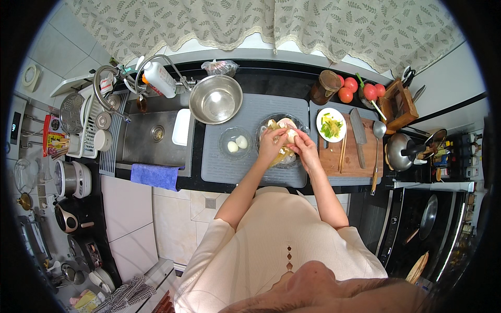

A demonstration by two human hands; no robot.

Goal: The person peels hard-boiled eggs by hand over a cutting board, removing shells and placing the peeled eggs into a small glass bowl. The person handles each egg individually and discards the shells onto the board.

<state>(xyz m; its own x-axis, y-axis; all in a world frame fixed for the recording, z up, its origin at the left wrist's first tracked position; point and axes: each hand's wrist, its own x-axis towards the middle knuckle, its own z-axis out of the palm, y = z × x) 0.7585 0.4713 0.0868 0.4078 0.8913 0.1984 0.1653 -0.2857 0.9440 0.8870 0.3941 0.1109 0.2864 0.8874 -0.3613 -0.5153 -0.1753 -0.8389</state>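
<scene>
Both of my hands meet over a clear bowl (261, 124), their fingers around a pale, rounded egg (291, 135). My left hand (270, 145) holds it from the left, while my right hand (306, 152) grips its right side. Fingers cover much of the egg. Under my hands the bowl carries a yellowish, plastic-like wrapping (277, 159) and whitish pieces that look like eggshell; the rest of its contents is partly hidden. To the left, a glass bowl (234, 157) contains two smooth, white peeled eggs (237, 144).
A grey drying mat (219, 172) lies beneath the bowls. Leftward are a steel basin (216, 99) and a sink (145, 152). At right, a wooden cutting board (330, 166) bears a cleaver (357, 121), chopsticks (343, 154) and a plate of cut vegetables (330, 125). A ladle (377, 152) lies at its edge.
</scene>
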